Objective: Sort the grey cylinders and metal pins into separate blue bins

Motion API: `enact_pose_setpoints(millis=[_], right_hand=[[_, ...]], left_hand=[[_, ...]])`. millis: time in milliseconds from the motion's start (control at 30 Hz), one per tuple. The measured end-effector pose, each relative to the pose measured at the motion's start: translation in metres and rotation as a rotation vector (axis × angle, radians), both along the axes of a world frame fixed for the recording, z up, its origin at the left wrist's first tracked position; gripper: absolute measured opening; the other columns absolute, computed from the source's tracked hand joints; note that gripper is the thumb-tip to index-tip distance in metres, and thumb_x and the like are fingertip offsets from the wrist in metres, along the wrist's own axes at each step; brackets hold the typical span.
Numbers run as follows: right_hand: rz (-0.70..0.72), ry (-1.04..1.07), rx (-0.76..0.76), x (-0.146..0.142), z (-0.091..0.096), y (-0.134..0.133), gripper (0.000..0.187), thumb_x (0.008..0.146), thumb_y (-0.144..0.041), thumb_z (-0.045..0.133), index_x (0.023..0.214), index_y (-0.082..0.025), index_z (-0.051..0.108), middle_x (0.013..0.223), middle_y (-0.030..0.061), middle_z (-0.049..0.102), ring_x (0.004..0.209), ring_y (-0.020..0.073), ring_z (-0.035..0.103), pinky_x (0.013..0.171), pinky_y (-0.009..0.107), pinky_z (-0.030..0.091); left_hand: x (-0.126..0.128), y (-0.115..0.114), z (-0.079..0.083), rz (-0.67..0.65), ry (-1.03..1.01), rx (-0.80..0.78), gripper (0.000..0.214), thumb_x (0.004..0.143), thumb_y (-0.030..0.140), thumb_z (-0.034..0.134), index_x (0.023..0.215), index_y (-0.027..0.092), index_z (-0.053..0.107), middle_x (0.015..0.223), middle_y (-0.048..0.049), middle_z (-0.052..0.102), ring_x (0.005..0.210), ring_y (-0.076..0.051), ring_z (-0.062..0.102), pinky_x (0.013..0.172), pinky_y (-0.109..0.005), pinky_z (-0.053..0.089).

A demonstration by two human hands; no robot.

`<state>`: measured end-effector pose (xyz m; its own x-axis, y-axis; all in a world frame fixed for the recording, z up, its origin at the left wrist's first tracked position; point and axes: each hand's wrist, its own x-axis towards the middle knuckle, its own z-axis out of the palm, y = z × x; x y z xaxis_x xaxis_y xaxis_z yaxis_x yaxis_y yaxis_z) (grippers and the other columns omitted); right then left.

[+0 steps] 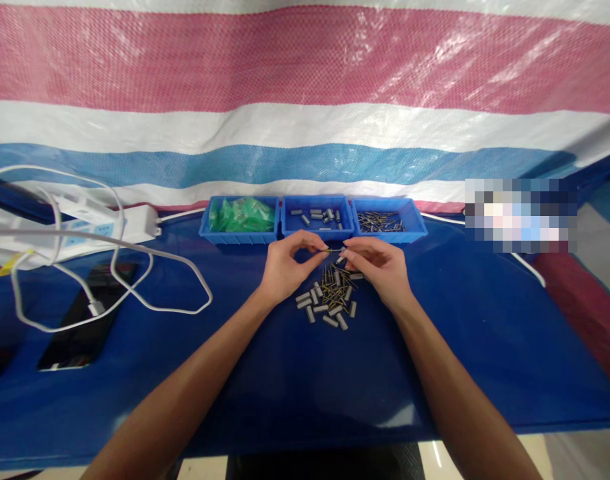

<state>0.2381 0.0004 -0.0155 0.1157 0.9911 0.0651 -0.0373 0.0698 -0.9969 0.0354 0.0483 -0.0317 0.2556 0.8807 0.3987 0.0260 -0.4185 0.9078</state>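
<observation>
Loose pile: brassy screws (329, 290) and grey sleeves (331, 321) lie mixed on the worktop (325, 393); many seem left to handle, and finished ones cannot be told apart.
Left hand (287, 267): slanting inward, thumb and forefinger fingers pinching the pin's brassy end.
Right hand (382, 267): mirrors it, fingers pinching the other end.
Thin metal pin (335, 250): level between both hands, apparently mid-work.
Blue bins (392, 237): behind, holding green bags (245, 215), sleeves, screws.
</observation>
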Motion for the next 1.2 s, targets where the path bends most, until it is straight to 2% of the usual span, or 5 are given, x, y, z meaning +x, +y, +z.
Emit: enact_pose_setpoints(millis=[333,667,900,1033,1200], right_hand=[[0.024,-0.012,-0.030,0.000,-0.002,0.001,0.028,0.072,-0.044,0.094,0.089,-0.024,0.085,0.076,0.0023,0.080,0.064,0.0185,0.074,0.064,0.034,0.065],[-0.210,-0.092,0.170,0.029,0.001,0.007,0.044,0.080,-0.035,0.091,0.122,-0.031,0.079,0.123,0.0047,0.081,0.092,0.0237,0.081,0.082,0.041,0.068],[-0.497,-0.292,0.301,0.072,0.005,0.011,0.030,0.087,-0.039,0.080,0.110,-0.019,0.079,0.108,0.0111,0.080,0.083,0.0237,0.077,0.079,0.042,0.063],[-0.917,-0.804,0.104,0.149,0.002,0.012,0.046,0.094,-0.028,0.062,0.137,-0.015,0.069,0.089,0.0130,0.073,0.077,0.0261,0.069,0.082,0.046,0.053],[-1.054,-1.505,-0.192,0.229,-0.029,-0.004,0.067,0.102,-0.053,0.052,0.163,-0.026,0.043,0.138,0.0291,0.051,0.120,0.0421,0.049,0.089,0.055,0.036]], left_hand=[[0.002,-0.004,0.003,-0.057,0.037,-0.001,0.017,0.088,0.028,0.083,0.099,0.017,0.076,0.100,-0.0071,0.079,0.090,-0.018,0.075,0.088,-0.032,0.063],[0.001,-0.003,0.001,-0.126,0.286,-0.024,0.029,0.097,0.029,0.070,0.125,0.019,0.071,0.113,-0.0064,0.080,0.102,-0.019,0.077,0.094,-0.032,0.062],[-0.001,-0.002,0.001,-0.134,0.401,0.041,0.021,0.098,0.029,0.068,0.116,0.019,0.074,0.110,-0.0052,0.081,0.097,-0.019,0.076,0.093,-0.034,0.061],[-0.001,-0.001,-0.001,-0.139,0.418,0.075,0.019,0.099,0.028,0.067,0.113,0.019,0.075,0.109,-0.0054,0.080,0.097,-0.020,0.076,0.094,-0.034,0.060],[0.000,-0.002,-0.002,-0.158,0.444,0.107,0.017,0.101,0.027,0.065,0.113,0.020,0.074,0.113,-0.0058,0.079,0.105,-0.022,0.074,0.100,-0.038,0.057]])
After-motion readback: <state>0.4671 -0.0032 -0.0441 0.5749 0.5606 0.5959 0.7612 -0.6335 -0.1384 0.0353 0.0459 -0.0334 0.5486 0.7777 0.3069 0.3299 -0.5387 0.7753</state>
